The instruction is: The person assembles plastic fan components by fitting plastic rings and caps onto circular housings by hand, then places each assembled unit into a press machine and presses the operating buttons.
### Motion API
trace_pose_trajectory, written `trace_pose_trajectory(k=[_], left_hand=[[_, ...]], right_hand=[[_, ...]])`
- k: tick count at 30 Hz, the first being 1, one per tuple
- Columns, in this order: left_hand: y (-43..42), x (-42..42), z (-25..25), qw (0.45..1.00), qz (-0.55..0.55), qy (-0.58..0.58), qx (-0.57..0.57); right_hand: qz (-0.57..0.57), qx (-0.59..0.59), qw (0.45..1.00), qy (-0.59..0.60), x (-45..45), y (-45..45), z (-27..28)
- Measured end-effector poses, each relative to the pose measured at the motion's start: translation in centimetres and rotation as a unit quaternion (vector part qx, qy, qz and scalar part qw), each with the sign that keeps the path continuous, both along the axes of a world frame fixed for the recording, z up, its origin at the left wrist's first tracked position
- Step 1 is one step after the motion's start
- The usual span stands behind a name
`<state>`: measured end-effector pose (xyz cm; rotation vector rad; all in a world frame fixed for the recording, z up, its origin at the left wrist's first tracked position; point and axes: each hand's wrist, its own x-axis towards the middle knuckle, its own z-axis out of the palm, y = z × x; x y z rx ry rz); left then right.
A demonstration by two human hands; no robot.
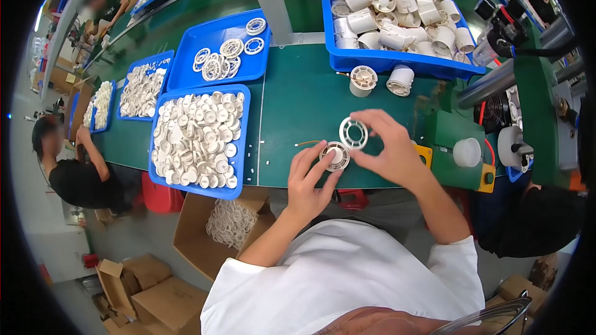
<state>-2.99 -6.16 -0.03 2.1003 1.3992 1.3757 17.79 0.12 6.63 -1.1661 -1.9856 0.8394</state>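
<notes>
Near the front edge of the green table, my left hand [308, 180] is closed around a round white housing [337, 156] with a slotted face, an orange wire lying beside it. Just above and right of it, my right hand [390, 147] pinches a white spoked ring [354, 133] by its right side. The ring is tilted up and its lower edge is close to the housing; whether they touch cannot be told. Two more white cylindrical housings, one upright [363, 80] and one lying over [400, 80], are beyond my hands.
A large blue tray [403, 67] of white cylinders is at the back. Blue trays of small caps [243, 142] and rings [251, 71] are on the left. A green machine [453, 142] stands right. A co-worker [81, 167] sits far left; another person is at right.
</notes>
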Motion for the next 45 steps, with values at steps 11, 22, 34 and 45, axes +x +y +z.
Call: trace_pose_trajectory(k=[11,22,34,45], left_hand=[[0.0,-0.2,-2.5,0.969,-0.015,-0.196,-0.147],[0.3,-0.7,-3.4,0.978,-0.028,-0.162,-0.131],[0.5,-0.9,-2.8,0.984,-0.030,-0.124,-0.125],[1.3,-0.1,-1.3,0.992,-0.079,-0.082,-0.059]], right_hand=[[0.058,-0.004,0.998,-0.024,-2.6,-1.9,-1.0],[0.036,0.019,0.999,-0.029,-2.8,-2.6,-1.3],[-0.011,0.014,1.000,0.006,-3.1,-3.5,-2.6],[-0.034,0.004,0.996,0.082,-1.4,-4.2,-2.8]])
